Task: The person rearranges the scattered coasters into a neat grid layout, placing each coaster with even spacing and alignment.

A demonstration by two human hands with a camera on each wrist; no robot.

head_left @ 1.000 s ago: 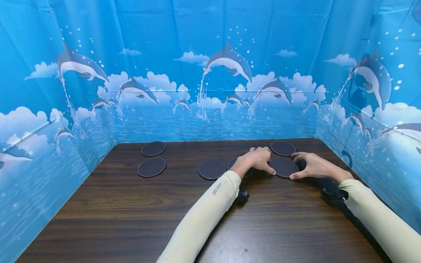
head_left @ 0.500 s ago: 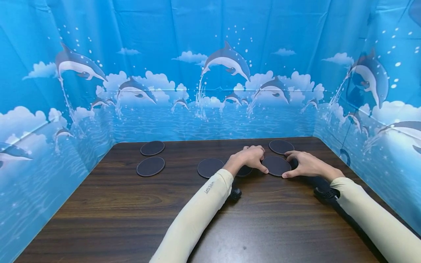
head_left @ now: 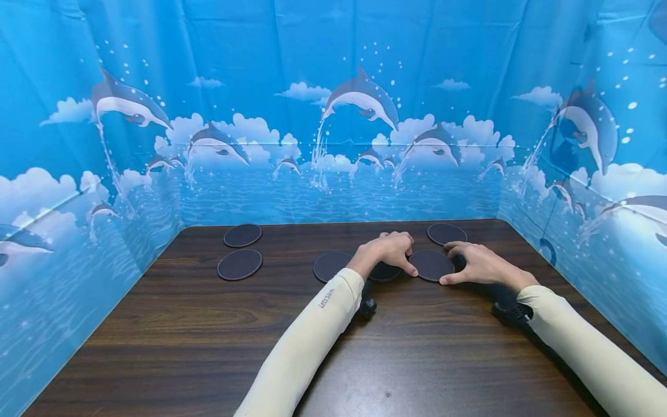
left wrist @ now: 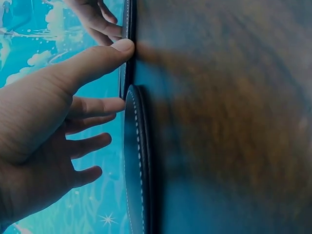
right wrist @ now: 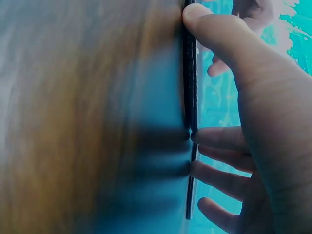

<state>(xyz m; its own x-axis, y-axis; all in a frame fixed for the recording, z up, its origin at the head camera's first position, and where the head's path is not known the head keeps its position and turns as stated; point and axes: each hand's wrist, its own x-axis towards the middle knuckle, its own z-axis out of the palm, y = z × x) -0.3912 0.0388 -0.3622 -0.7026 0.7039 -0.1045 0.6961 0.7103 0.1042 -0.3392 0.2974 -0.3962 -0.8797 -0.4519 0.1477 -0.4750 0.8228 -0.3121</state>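
Note:
A dark round coaster [head_left: 431, 265] with a stitched pale rim lies flat on the table between my two hands. My left hand [head_left: 384, 252] holds its left side, thumb at the near edge; the thumb [left wrist: 122, 46] touches the rim in the left wrist view. On the other side my right hand [head_left: 479, 263] holds the rim between thumb and curved fingers, the thumb [right wrist: 195, 14] on the edge in the right wrist view. Partly under the left hand lies another coaster [head_left: 384, 272], next to a further coaster [head_left: 329, 266] on its left.
One coaster [head_left: 447, 233] lies behind the held one. Two more, a back coaster [head_left: 242, 234] and a front coaster [head_left: 239, 264], lie at the left. The brown wooden table [head_left: 208, 347] meets a blue dolphin curtain [head_left: 260, 87] at the back and sides.
Both hands have moved left along the table, and the coaster between them has slid left with them, closer to the coaster by the left hand.

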